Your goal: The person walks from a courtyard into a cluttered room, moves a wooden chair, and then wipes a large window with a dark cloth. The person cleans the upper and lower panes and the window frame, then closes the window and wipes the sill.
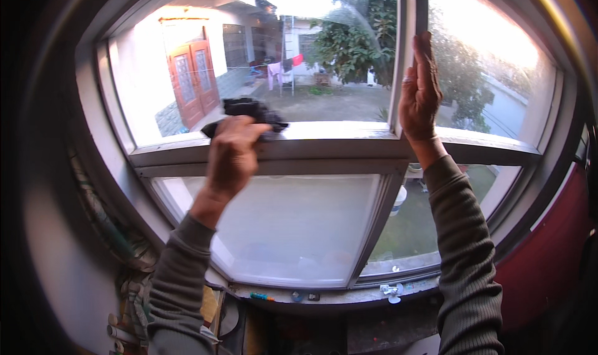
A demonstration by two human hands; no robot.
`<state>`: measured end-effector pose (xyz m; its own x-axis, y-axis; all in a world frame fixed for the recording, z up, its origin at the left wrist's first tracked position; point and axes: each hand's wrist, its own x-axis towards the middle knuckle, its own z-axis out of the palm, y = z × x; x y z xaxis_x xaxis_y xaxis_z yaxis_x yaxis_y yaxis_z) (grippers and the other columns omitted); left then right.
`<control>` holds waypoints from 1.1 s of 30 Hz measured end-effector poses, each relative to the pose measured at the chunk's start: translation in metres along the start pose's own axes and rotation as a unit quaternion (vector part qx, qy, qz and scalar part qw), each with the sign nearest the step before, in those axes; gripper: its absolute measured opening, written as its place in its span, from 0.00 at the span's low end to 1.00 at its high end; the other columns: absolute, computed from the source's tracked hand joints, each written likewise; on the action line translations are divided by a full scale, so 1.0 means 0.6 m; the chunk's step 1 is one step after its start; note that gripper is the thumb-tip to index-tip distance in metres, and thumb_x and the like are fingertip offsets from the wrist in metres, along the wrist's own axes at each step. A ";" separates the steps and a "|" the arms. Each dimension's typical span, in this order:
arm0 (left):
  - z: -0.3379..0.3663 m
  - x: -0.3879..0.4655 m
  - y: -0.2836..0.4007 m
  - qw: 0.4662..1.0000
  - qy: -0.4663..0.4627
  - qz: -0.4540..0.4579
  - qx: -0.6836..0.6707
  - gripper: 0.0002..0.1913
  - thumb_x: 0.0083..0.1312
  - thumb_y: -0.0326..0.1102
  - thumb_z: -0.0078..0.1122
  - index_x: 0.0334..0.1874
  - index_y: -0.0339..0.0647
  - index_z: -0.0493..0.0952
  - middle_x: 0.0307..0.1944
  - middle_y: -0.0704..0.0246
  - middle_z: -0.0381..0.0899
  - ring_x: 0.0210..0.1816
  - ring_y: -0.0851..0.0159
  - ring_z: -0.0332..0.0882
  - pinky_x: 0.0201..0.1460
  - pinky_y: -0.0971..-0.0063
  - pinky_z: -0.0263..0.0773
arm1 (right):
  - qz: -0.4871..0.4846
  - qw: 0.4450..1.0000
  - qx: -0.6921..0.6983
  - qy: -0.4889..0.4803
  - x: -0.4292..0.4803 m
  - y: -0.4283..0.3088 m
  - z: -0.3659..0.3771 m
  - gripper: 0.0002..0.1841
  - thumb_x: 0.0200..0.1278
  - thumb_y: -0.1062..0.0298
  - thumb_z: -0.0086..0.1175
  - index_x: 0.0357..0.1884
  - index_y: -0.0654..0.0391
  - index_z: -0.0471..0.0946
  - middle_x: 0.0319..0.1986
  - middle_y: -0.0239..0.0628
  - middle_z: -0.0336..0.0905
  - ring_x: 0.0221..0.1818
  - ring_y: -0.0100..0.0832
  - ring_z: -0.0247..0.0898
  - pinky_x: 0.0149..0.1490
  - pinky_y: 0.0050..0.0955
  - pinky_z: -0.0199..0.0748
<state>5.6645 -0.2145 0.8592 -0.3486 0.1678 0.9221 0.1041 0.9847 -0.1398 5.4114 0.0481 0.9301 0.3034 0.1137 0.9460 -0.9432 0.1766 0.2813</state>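
My left hand (233, 151) grips a dark cloth (250, 109), which bunches out past the fingers. Cloth and hand are slightly blurred and are at the horizontal window rail (327, 133), low on the upper left glass pane (327, 105). Higher up on the right, my right hand (423, 86) is raised with its fingers extended upward, against the vertical window post (407, 41). I see no object in that hand, and its palm side is turned partly out of sight. Below the rail is a whitish, hazy lower pane (294, 224).
Along the windowsill (345, 296) lie a small teal tube (261, 296), a small dark object (314, 297) and a white plastic piece (392, 292). Rolled items (122, 334) are at lower left. A red surface (542, 257) is at right. Outside are wooden doors (192, 79) and a tree (357, 37).
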 end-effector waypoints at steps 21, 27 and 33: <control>0.118 0.192 0.143 0.940 -0.272 0.148 -0.141 0.12 0.61 0.13 0.59 0.42 0.37 0.79 0.39 0.57 0.76 0.39 0.48 0.80 0.45 0.58 0.77 | 0.049 0.994 -0.044 -0.083 0.011 -0.015 -0.004 0.39 0.65 0.84 0.53 0.82 0.68 0.62 0.83 0.64 0.53 0.85 0.61 0.50 0.87 0.49 0.52; 0.104 0.119 0.120 0.989 -0.114 0.045 -0.080 0.14 0.61 0.18 0.69 0.46 0.42 0.81 0.40 0.57 0.82 0.44 0.48 0.83 0.47 0.55 0.77 | 0.001 0.994 -0.083 -0.072 0.015 0.015 -0.057 0.43 0.61 0.87 0.59 0.82 0.61 0.65 0.81 0.59 0.60 0.83 0.56 0.57 0.86 0.46 0.58; 0.154 0.089 0.201 0.986 0.024 -0.074 -0.150 0.22 0.61 0.19 0.68 0.59 0.41 0.80 0.53 0.57 0.87 0.56 0.44 0.83 0.63 0.57 0.74 | 0.000 0.996 -0.063 -0.066 0.010 -0.007 -0.032 0.40 0.66 0.86 0.57 0.82 0.58 0.67 0.82 0.55 0.59 0.84 0.54 0.56 0.85 0.43 0.60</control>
<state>5.5723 -0.0824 0.8583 -0.3360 0.0142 0.9418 0.3298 0.9384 0.1035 5.4201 0.0670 0.9315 0.2756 -0.0143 0.9612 -0.9164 0.2980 0.2672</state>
